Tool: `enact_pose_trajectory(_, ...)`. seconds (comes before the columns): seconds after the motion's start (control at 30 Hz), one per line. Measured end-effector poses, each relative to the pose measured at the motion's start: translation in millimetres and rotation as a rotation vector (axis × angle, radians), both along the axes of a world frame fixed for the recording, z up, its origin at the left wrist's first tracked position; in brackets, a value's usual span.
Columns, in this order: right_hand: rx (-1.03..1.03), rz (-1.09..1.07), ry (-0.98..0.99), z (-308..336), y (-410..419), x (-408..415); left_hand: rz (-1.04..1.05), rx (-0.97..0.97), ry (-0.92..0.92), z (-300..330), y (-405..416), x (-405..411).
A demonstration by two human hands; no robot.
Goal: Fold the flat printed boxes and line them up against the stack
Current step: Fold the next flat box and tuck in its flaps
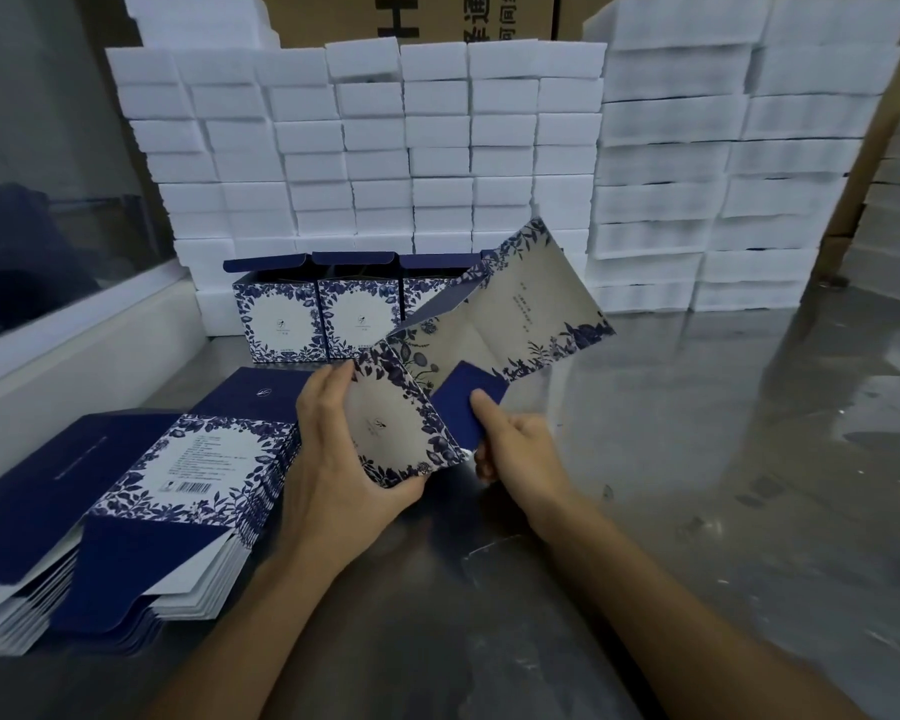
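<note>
A blue-and-white floral printed box (489, 330), half unfolded, hangs in the air over the table's middle. My left hand (344, 454) grips its near left panel, fingers curled round the edge. My right hand (515, 444) pinches a dark blue flap at its lower edge. Three folded boxes (323, 314) stand upright in a row, lids open, against the stack of white foam blocks (411, 148). A pile of flat printed boxes (141, 501) lies at the left front.
The grey metal table (697, 459) stretches to the right and front. Taller white foam stacks (723, 174) stand at the back right. Brown cartons (417, 18) rise behind them. A white ledge (74, 345) borders the left side.
</note>
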State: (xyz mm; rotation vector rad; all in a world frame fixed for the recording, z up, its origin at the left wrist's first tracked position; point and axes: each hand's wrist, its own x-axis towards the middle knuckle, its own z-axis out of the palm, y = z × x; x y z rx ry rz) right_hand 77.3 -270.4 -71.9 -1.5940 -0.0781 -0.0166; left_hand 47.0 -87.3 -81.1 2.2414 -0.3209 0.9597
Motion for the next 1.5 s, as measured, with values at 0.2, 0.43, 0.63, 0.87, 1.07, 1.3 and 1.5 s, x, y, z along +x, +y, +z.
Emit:
enact_pose_trajectory(0.2,0.028,-0.022,0.074,4.7,-1.5,-1.3,0.009,0.035,-0.014,0.8,-0.1,0.3)
enact_pose_trajectory(0.43,0.024,0.094,-0.050,11.1,3.9,-8.5,0.001,-0.114,0.032,-5.3,3.6,3.4)
enact_pose_trajectory(0.63,0.093,-0.019,-0.101,11.3,5.4,-7.4,-0.013,-0.193,0.079,-7.8,10.2,5.7)
enact_pose_trajectory(0.87,0.127,-0.044,-0.075,15.2,-4.7,-0.4,-0.160,-0.104,0.125,-12.8,4.5,5.9)
enact_pose_trajectory(1.07,0.120,0.017,-0.107,24.9,-2.2,-3.3,-0.248,-0.131,0.115,-11.5,2.4,4.0)
enact_pose_trajectory(1.3,0.223,-0.235,-0.244,28.1,0.2,-5.5,-0.357,-0.159,0.011,0.1,-8.7,-9.5)
enact_pose_trajectory(1.5,0.191,-0.297,-0.379,30.7,-7.5,-7.8,-0.217,-0.668,0.154,9.8,-17.6,-6.4)
